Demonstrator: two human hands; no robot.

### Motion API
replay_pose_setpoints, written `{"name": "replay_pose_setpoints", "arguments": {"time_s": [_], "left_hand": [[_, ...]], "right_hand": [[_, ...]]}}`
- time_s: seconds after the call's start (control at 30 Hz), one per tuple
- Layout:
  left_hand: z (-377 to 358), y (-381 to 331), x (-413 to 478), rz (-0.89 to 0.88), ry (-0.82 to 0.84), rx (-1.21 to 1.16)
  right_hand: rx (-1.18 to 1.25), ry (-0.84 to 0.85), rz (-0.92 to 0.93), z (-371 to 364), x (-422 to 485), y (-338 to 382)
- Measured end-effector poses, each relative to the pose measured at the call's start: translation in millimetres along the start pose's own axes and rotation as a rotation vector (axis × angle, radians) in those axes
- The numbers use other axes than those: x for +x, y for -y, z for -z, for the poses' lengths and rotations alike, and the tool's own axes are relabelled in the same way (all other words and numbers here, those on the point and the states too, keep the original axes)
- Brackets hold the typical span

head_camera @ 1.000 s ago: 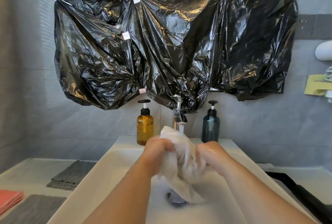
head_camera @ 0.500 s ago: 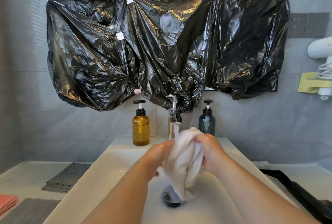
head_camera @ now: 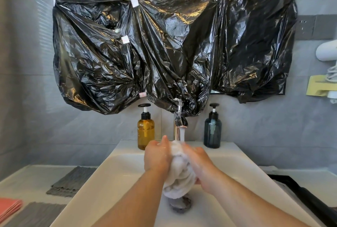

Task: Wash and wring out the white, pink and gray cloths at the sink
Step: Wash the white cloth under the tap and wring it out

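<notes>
Fingers (head_camera: 188, 149) gripping white cloth (head_camera: 179, 174) — left hand (head_camera: 156, 157) and right hand (head_camera: 202, 163) flanking, roll upright under tap (head_camera: 179, 119).

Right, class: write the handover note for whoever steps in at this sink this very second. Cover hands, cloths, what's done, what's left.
Hands: left hand and right hand both grip the bunched white cloth over the sink, under the running tap.
Elsewhere: far gray cloth, near gray cloth and pink cloth lie on the counter, left of the basin.
Done: white cloth is mid-wash.
Left: wring the white cloth, then wash and wring pink and gray.
</notes>
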State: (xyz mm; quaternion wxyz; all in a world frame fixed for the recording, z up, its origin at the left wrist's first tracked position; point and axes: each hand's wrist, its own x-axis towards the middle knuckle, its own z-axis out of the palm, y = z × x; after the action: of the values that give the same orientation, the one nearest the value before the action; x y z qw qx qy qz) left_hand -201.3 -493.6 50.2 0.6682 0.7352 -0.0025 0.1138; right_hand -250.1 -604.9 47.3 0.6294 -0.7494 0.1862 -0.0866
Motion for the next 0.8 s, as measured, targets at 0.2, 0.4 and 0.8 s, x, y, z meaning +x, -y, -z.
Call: {"name": "replay_pose_setpoints", "arguments": {"time_s": [0.2, 0.4, 0.8], "left_hand": [[-9.0, 2.8, -3.2, -0.089, 0.200, 0.060], [-13.0, 3.0, 2.1, -0.054, 0.442, 0.105], [11.1, 0.5, -7.2, 0.411, 0.753, -0.274]], "right_hand": [[-0.142, -0.237, 0.181, -9.3, -0.7, -3.5], [-0.163, -0.233, 0.301, 12.8, 13.7, -0.3], [0.573, -0.024, 0.137, 14.5, 23.8, -0.4]]}}
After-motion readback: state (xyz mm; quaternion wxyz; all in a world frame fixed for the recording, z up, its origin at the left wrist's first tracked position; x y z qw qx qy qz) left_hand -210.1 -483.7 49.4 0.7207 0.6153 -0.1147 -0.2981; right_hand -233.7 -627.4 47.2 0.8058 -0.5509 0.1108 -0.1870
